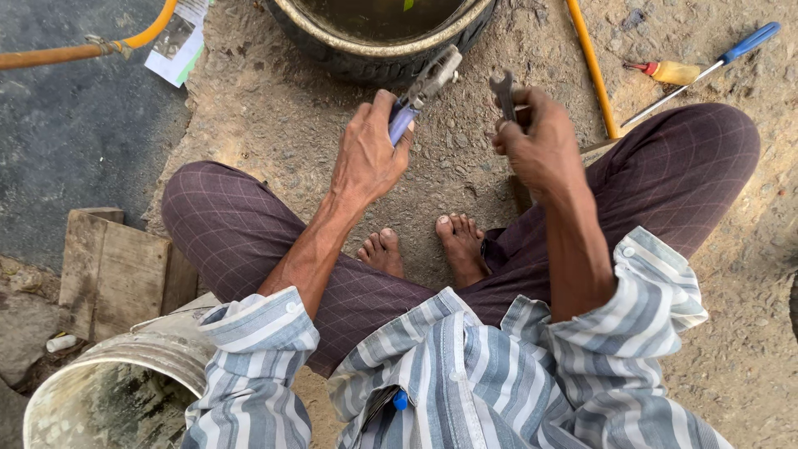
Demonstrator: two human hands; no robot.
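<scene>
Item: seated worker on bare gravel ground (283, 108), knees spread, feet together, viewed from the head camera. Largest fixtures: a tyre-rimmed basin (378, 41) holding murky water straight ahead, just beyond the hands; a dirty pale bucket (108, 391) by the left knee; a wooden board (112, 270) beside it. Long items: an orange hose (594, 71) running down the ground to the right, a second stretch of orange hose at upper left, a blue-handled screwdriver (715, 62) lying well right of the hands, and a small yellow-handled brush (672, 72) touching its shaft. Hand tools in use: left hand (370, 154), grip clamped round the blue handles of pliers (424, 91), whose metal head points up towards the basin; right hand (540, 145), grip closed on a small dark metal wrench (504, 90), its head standing above the fingers. Both tools are held in the air between the knees, near each other but apart. Whether a small part sits in either tool cannot be told. Step judged: tools readied, not yet brought to bear on any piece. Next move, by judgement, calls for bringing the two heads together on one fitting, with steady counter-pressure.
</scene>
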